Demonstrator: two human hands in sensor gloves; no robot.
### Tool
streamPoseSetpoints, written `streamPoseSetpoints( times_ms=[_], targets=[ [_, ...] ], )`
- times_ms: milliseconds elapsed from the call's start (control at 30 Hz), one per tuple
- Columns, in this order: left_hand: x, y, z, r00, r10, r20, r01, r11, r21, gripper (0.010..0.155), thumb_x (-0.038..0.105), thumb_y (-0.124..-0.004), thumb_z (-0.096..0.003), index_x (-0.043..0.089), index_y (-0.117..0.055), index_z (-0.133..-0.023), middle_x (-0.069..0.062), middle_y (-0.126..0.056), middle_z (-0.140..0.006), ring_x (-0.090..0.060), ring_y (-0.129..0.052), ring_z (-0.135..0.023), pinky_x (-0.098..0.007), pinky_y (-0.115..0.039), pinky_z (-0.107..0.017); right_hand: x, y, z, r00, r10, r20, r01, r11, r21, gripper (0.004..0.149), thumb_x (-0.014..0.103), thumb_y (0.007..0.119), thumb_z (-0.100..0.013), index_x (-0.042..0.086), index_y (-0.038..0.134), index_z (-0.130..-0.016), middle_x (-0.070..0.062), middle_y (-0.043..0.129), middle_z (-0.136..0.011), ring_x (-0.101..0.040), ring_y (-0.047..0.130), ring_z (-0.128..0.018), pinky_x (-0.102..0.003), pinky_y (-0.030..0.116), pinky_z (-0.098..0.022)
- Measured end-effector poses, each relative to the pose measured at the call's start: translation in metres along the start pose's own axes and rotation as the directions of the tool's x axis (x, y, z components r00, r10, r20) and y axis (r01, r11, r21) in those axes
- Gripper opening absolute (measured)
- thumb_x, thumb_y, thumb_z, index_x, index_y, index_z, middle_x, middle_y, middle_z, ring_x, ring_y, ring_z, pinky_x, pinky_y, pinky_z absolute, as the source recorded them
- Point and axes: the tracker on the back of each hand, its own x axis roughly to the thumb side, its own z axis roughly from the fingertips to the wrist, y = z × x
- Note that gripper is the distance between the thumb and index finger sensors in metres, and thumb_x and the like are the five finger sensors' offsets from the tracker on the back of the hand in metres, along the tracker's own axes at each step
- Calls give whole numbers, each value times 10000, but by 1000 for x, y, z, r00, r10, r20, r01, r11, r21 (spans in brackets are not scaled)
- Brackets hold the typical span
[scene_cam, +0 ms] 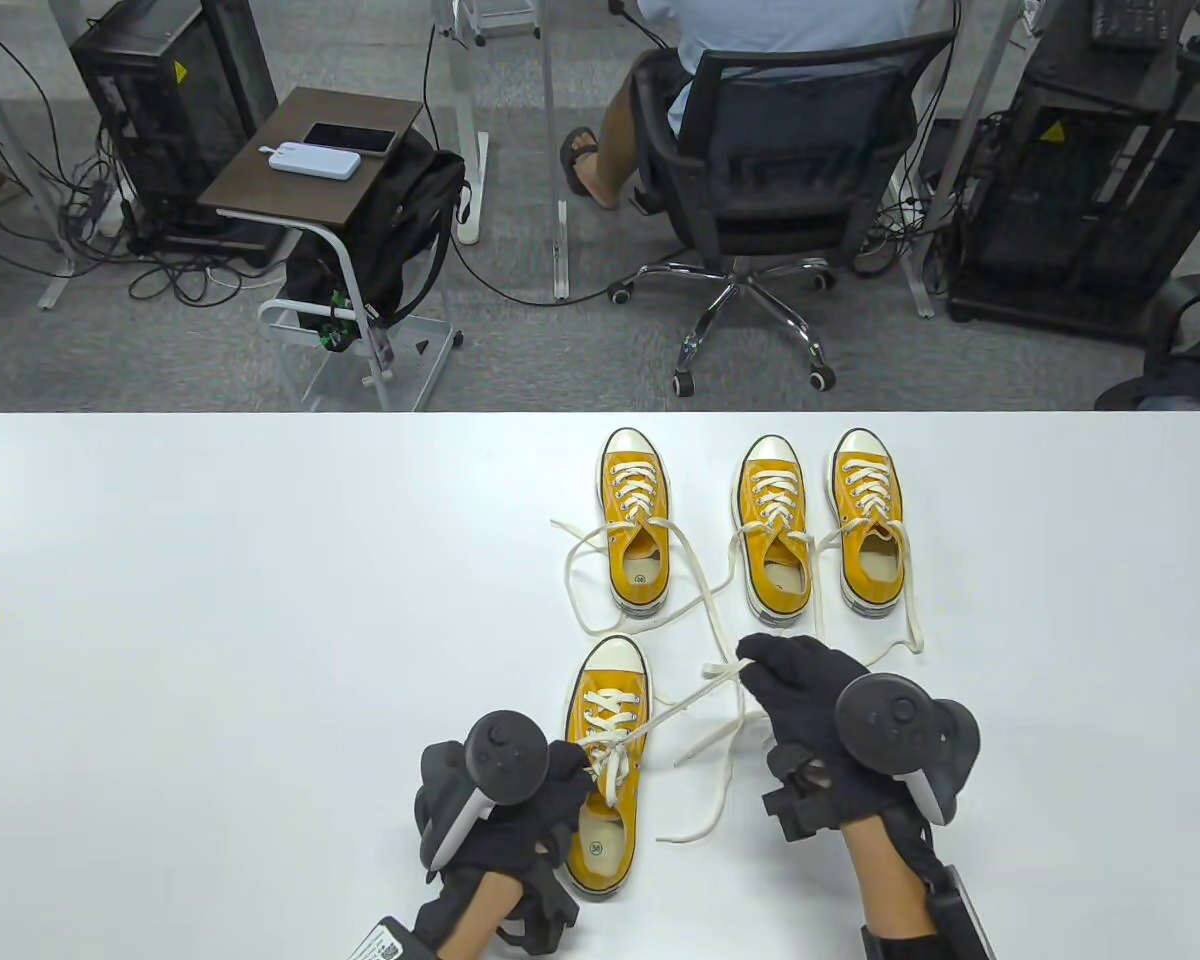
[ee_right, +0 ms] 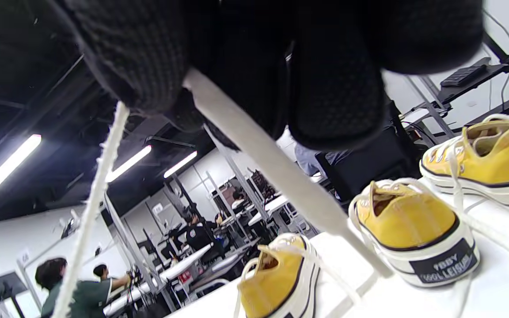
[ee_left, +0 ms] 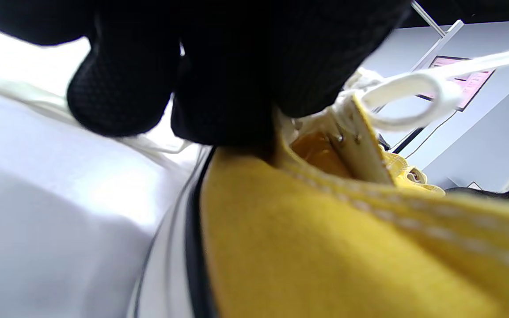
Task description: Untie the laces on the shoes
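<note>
My left hand [scene_cam: 505,800] grips near shoe [scene_cam: 605,770] at its left side; right hand [scene_cam: 820,720] pinches its lace [scene_cam: 685,698], pulled taut to the right.

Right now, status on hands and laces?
Left hand holds near shoe. Right hand pinches its lace, pulled taut. Far three shoes already untied. Loose laces cross the pull path.

A: Any words to read?
B: Yes. The black heel patch [ee_right: 443,266] on a yellow canvas shoe [ee_right: 409,232] has white letters. They look like "LEISURE", but it's blurry.
</note>
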Motion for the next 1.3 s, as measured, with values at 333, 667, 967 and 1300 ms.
streamPoseSetpoints(
  times_ms=[333, 667, 967, 1300],
  targets=[
    [-5, 1, -1, 999, 45, -26, -45, 999, -17, 388, 417, -814, -468, 277, -947, -805, -1, -1047, -607, -298, -1026, -491, -432, -855, -323, -37, -32, -2, 946, -311, -89, 316, 948, 43, 366, 373, 896, -407, 268, 931, -756, -143, 986, -716, -389, 982, -522, -556, 772, -413],
    [-8, 0, -2, 996, 80, -44, -81, 996, -38, 388, 417, -807, -472, 288, -940, -813, 0, -1037, -618, -303, -1020, -502, -434, -852, -330, -50, -5, -3, 976, -155, -151, 212, 821, 530, 364, 346, 925, -410, 240, 964, -756, -172, 992, -711, -417, 978, -543, -579, 763, -427],
    [-9, 0, -2, 996, 79, -40, -80, 996, -36, 391, 417, -806, -472, 285, -938, -816, -3, -1035, -622, -305, -1018, -505, -435, -851, -332, -57, 59, 7, 946, 281, -161, -49, 614, 788, 513, 261, 834, -474, 65, 794, -946, -283, 854, -914, -506, 894, -717, -645, 706, -512],
    [-6, 0, -2, 998, 50, -23, -51, 998, -35, 394, 418, -804, -474, 279, -942, -815, -11, -1037, -623, -313, -1016, -508, -441, -848, -336, -4, 83, 14, 999, -26, -22, 34, 851, 525, 571, 404, 835, -445, 118, 790, -937, -269, 842, -904, -485, 885, -706, -632, 704, -511]
  ],
)
